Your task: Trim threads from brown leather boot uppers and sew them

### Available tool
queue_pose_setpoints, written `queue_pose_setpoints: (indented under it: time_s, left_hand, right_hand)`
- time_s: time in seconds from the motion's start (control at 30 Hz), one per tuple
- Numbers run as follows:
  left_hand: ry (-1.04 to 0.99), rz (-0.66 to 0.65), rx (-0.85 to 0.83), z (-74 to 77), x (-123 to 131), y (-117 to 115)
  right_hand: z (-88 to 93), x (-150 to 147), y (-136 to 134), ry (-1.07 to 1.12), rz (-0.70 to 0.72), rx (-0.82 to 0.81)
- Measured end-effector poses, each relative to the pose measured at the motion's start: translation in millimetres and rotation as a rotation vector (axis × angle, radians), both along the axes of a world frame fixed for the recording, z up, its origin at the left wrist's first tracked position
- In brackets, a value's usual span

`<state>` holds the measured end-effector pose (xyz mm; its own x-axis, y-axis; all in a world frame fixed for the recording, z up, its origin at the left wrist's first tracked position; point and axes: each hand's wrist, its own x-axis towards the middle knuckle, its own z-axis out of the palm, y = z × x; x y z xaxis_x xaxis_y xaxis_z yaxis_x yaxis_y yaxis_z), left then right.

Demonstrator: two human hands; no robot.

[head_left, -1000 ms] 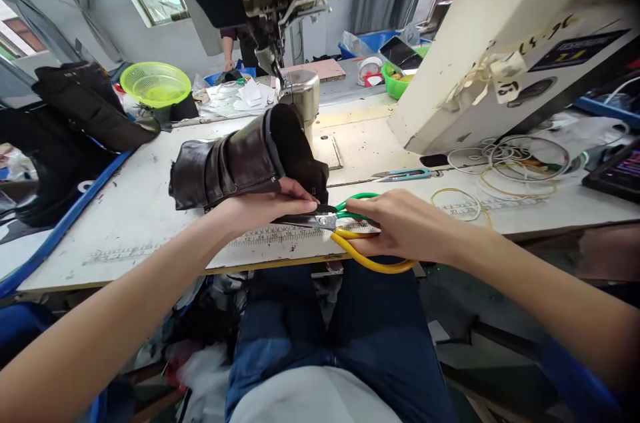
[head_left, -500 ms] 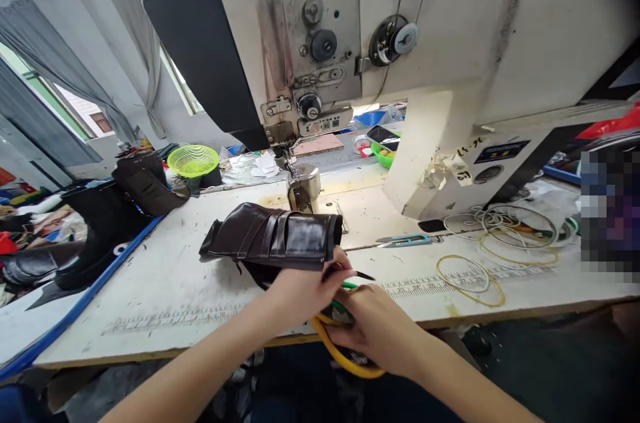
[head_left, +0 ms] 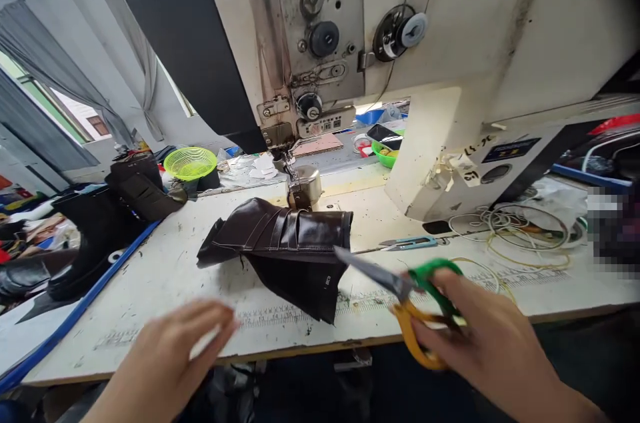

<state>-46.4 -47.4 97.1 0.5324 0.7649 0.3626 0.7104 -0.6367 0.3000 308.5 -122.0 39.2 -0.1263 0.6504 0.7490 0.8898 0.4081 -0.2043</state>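
A pair of scissors (head_left: 403, 289) with one green and one orange handle loop is gripped by my right hand (head_left: 487, 336). Its blades point left, their tips close to the lower right edge of a dark brown leather boot upper (head_left: 295, 229). That upper lies on the white sewing table in front of the machine's post, straps and stitching facing up, with a black flap hanging toward me. Left of the flap, my left hand (head_left: 175, 349) is blurred and holds nothing, its thumb and fingers loosely curved with a gap between them.
The sewing machine (head_left: 325, 43) stands over the table (head_left: 165, 276). Blue thread snips (head_left: 410, 243) and tangled cords (head_left: 520, 229) lie at the right. More boot uppers (head_left: 135, 183) are piled at the left, beyond a blue edge strip (head_left: 85, 303). A yellow-green basket (head_left: 190, 163) stands behind.
My left hand has left the boot upper and moved down and left. My right hand has moved right with the scissors, bringing their blades into view. The black flap is now uncovered.
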Motion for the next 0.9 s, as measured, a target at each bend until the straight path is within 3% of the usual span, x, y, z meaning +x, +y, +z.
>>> queue_pose_setpoints:
  time_s: [0.07,0.13,0.2,0.3,0.37,0.53,0.9]
  left_hand:
    - [-0.069,0.133,0.157,1.6,20.7,14.5]
    - [-0.145,0.249,0.097,-2.0,39.3,22.3]
    - [-0.251,0.304,-0.180,-12.8,48.6,24.3]
    - [-0.579,0.316,-0.697,-37.6,49.4,22.1]
    - [-0.770,0.314,-0.898,-53.3,50.0,19.5]
    - [-0.974,0.316,-0.861,-71.2,63.2,13.0]
    - [-1.077,0.274,-0.873,-66.2,64.1,10.4]
  right_hand:
    - [20.5,-14.2,15.3,-0.014,-0.021,0.037]
    - [31.7,-28.4,24.1,-0.070,0.005,0.070]
    - [29.2,-38.8,21.9,-0.075,0.053,0.036]
    - [7.1,-48.1,5.5,-0.041,0.051,-0.170]
    - [-8.9,-53.2,-4.0,-0.046,-0.011,-0.315]
    - [-25.5,-65.4,-2.3,-0.039,-0.079,-0.514]
    - [-32.0,-68.9,11.6,-0.025,0.002,-0.592]
